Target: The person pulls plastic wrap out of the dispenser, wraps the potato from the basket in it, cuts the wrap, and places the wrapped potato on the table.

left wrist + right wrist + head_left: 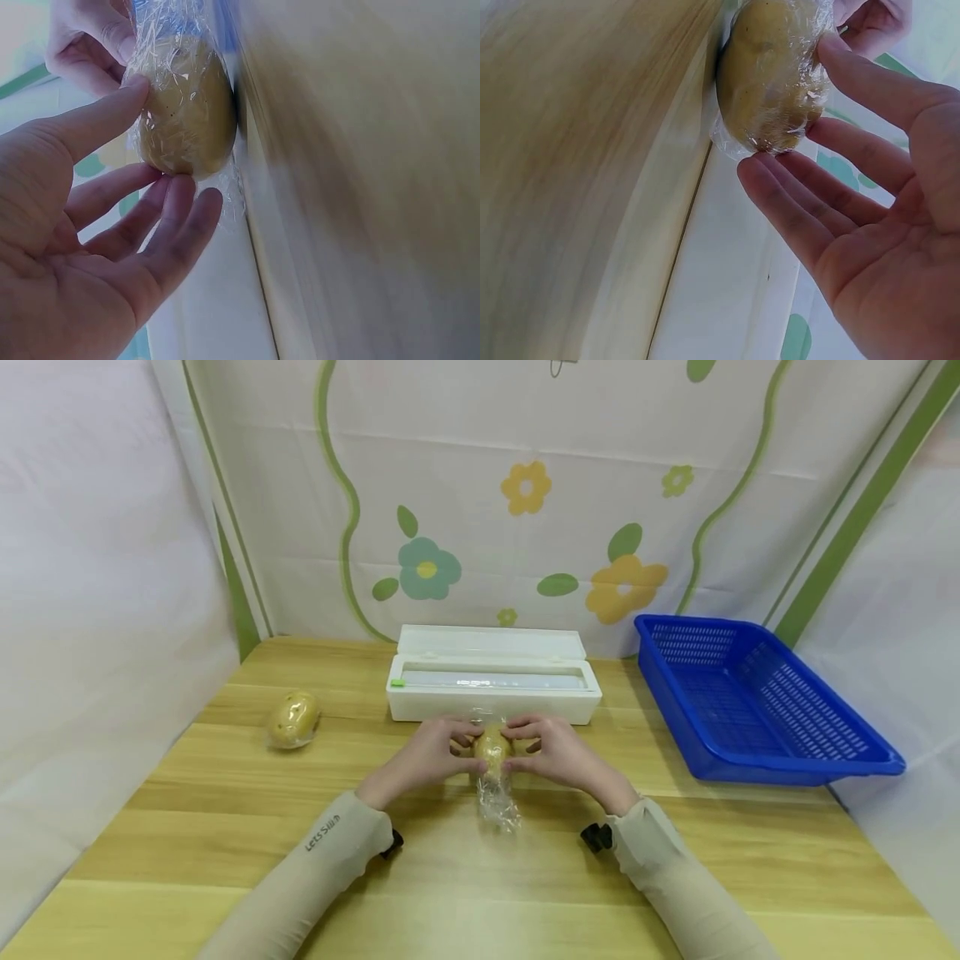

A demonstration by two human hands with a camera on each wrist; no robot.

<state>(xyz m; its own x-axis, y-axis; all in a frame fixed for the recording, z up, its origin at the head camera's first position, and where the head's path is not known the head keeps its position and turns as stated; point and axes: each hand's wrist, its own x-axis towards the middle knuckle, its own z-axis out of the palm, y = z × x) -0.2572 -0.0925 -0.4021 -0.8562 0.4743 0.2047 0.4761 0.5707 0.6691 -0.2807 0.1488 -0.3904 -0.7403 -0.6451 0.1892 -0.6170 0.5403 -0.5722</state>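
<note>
A potato (492, 750) in clear plastic wrap sits on the table between both hands. My left hand (438, 750) holds its left side with thumb and fingertips; in the left wrist view the thumb presses the wrapped potato (187, 112) and the fingers touch its end. From the other side my right hand (553, 752) grips it, and the right wrist view has the thumb and fingertips against the film on the potato (769, 75). A loose, crumpled tail of plastic wrap (497, 806) trails toward the near edge, and a shorter piece spreads beyond the potato.
Just behind the hands stands an open white box (491, 703) with a roll of film inside, its lid tilted back. Another wrapped potato (294, 720) lies at the left. A blue plastic basket (697, 739) stands at the right. Patterned cloth (465, 468) closes off the back.
</note>
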